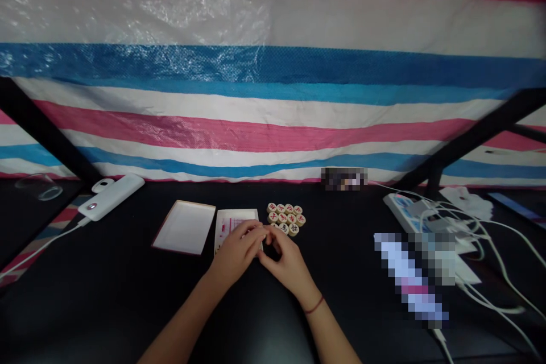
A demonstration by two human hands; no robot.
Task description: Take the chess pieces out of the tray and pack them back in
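Xiangqi pieces [292, 219] beside the right hand [285, 259].

Striped sheet [273, 131]; power strip [403, 213].

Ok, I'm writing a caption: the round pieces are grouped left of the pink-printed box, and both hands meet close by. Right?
No: the head view shows the round pieces grouped to the right of the pink-printed box, not left. The left hand and right hand do meet close by.
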